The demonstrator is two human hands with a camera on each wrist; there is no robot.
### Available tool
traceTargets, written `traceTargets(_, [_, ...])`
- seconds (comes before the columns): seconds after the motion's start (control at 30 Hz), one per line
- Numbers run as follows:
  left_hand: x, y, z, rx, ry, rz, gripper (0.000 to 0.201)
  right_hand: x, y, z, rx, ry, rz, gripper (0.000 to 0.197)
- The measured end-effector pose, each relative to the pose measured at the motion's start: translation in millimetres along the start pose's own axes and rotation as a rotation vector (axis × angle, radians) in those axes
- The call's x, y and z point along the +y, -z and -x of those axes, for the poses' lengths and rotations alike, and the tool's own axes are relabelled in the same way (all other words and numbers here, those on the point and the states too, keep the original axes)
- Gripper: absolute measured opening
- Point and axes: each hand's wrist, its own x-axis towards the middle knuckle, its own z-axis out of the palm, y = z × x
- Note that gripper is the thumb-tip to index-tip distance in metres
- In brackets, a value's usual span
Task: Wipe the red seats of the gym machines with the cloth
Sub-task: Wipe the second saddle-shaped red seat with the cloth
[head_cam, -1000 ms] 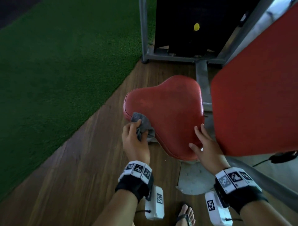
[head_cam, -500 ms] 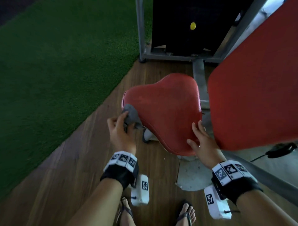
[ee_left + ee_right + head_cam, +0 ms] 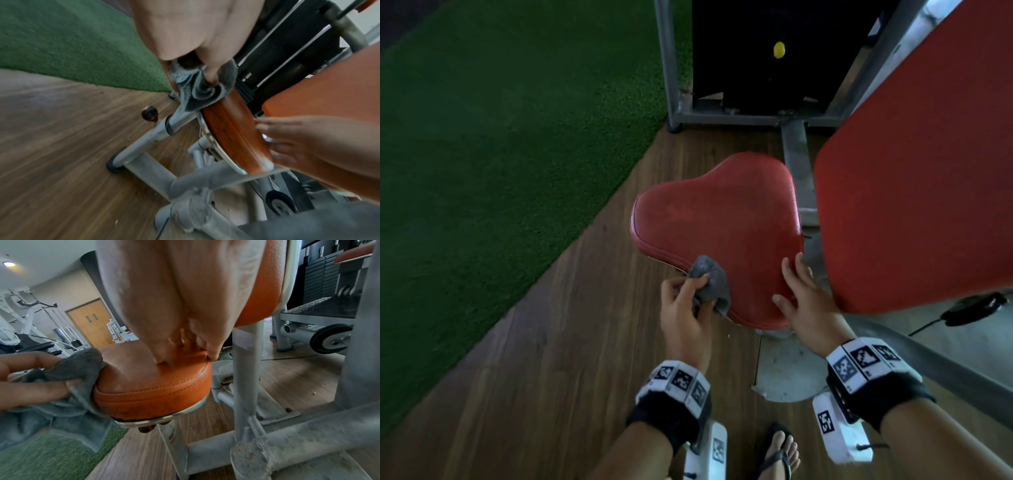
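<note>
A red padded seat (image 3: 722,226) of a gym machine fills the middle of the head view. My left hand (image 3: 685,301) grips a grey cloth (image 3: 710,282) and presses it against the seat's near left edge. The left wrist view shows the cloth (image 3: 197,91) bunched under my fingers on the seat rim (image 3: 232,131). My right hand (image 3: 801,294) rests with straight fingers on the seat's near right part. In the right wrist view its fingertips (image 3: 162,358) touch the seat top (image 3: 144,374), with the cloth (image 3: 78,369) at the left.
A large red back pad (image 3: 921,171) stands close on the right. Grey frame tubes (image 3: 148,165) and a weight stack (image 3: 763,51) lie behind and under the seat. Green turf (image 3: 493,137) borders the wooden floor (image 3: 551,359). My sandalled foot (image 3: 779,452) is below.
My left hand has slid the cloth along the seat's near edge from the left corner toward the right. My right hand stays on the seat.
</note>
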Motion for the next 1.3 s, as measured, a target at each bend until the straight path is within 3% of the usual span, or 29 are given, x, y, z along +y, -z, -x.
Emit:
traceTargets(0.17, [-5, 11, -31, 0.107, 0.024, -0.058, 0.041, 0, 0, -1, -0.012, -0.011, 0.0, 0.07])
traceTargets(0.3, [6, -5, -7, 0.154, 0.111, 0.004, 0.035, -4, 1, 0, -0.016, -0.007, -0.027, 0.069])
traceTargets(0.47, [9, -12, 25, -0.02, 0.127, 0.042, 0.036, -4, 1, 2, -0.014, -0.006, -0.048, 0.069])
traceTargets(0.67, [1, 10, -10, -0.081, -0.054, -0.025, 0.039, -3, -3, -1, -0.026, -0.025, -0.039, 0.07])
traceTargets(0.77, [-6, 19, -28, -0.025, -0.053, -0.087, 0.042, -4, -4, -1, -0.034, -0.04, -0.032, 0.071])
traceTargets(1.07, [-16, 37, -67, 0.351, 0.219, -0.133, 0.03, -5, -6, -1, -0.03, -0.047, -0.038, 0.07])
traceTargets(1.13, [-7, 24, -56, 0.334, 0.235, -0.106, 0.027, -5, -6, -2, -0.029, -0.051, -0.035, 0.07])
traceTargets(1.3, [14, -10, -6, 0.147, 0.181, -0.036, 0.032, -4, -5, -1, -0.033, -0.039, -0.056, 0.07])
